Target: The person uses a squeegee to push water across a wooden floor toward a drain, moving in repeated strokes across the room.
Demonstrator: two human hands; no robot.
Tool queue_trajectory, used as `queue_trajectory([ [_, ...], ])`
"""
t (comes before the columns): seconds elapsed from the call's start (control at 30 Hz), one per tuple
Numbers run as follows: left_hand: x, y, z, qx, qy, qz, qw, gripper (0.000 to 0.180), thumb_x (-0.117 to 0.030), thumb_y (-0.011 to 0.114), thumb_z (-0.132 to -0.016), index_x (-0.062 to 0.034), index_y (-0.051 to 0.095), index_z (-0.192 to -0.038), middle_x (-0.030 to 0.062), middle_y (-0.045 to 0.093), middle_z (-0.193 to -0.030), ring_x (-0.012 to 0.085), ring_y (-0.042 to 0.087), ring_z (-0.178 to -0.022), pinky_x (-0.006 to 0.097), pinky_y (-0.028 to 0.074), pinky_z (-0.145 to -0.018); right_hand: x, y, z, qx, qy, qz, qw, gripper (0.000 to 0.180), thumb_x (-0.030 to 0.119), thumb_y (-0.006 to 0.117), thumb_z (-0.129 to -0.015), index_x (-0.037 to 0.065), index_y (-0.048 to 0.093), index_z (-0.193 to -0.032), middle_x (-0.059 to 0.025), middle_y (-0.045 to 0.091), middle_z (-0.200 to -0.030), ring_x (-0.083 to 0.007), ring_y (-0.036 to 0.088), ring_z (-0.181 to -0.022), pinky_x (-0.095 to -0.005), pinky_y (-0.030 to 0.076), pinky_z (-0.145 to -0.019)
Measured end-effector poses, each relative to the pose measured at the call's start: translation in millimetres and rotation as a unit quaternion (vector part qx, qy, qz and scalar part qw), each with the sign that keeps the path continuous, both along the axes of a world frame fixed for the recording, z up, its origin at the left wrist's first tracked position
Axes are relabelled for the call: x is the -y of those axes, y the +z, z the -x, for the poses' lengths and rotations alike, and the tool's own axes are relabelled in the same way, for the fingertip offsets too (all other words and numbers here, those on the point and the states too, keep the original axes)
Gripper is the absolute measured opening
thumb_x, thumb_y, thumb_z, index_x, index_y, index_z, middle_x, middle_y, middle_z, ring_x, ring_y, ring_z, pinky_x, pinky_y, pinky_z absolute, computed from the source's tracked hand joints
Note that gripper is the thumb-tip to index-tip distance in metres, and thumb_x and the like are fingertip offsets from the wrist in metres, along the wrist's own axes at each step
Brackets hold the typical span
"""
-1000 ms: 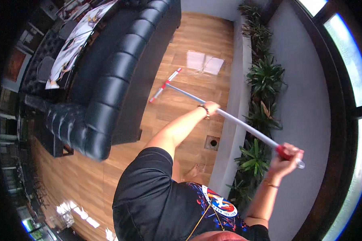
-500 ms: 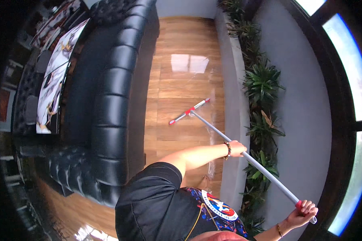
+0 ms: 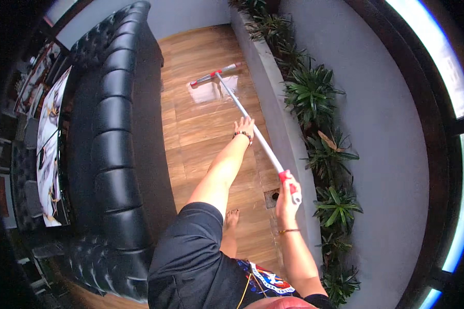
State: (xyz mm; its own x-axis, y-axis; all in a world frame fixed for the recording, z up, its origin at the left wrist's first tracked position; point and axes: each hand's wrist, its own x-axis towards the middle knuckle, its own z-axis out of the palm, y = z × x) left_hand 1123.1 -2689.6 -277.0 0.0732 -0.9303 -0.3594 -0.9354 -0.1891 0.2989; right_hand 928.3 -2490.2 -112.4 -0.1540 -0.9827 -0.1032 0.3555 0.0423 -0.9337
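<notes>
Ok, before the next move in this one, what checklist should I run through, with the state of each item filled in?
1. Right hand closed on the red grip: ok.
2. Left hand fully wrapped around the pole: cannot tell; it is at the pole, but the grip is partly hidden.
3. Squeegee head clear of the black sofa: ok, floor shows between them.
4. Squeegee head clear of the planter wall: cannot tell; its right end is very close.
5. Bare foot clear of the squeegee head: ok, well apart.
</notes>
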Motion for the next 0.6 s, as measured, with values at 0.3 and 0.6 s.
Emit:
queue_trajectory([
  [0.3,-115,-33,121,0.004,-0.206,-0.076,0.976,0.06,-0.033,0.053,-0.088,-0.0162,0.031,-0.141,0.0252,0.008,-0.15,0.036,0.005,-0.14,0.054,0.007,-0.111,-145,-23,140,0.074,-0.111,-0.086,0.987,0.007,0.011,0.056,-0.091,0.007,0.055,-0.097,-0.0089,0.051,-0.121,-0.0252,0.045,-0.122,-0.0425,0.036,-0.105],
  [0.6,-291,0,216,-0.032,-0.259,-0.036,0.965,0.062,-0.037,0.062,-0.082,-0.0136,0.038,-0.135,0.0331,0.016,-0.144,0.0444,0.01,-0.137,0.056,0.01,-0.11,-322,41,225,0.062,-0.153,-0.124,0.978,0.009,0.014,0.058,-0.09,0.008,0.055,-0.096,-0.0092,0.053,-0.118,-0.0256,0.046,-0.12,-0.0433,0.038,-0.104],
])
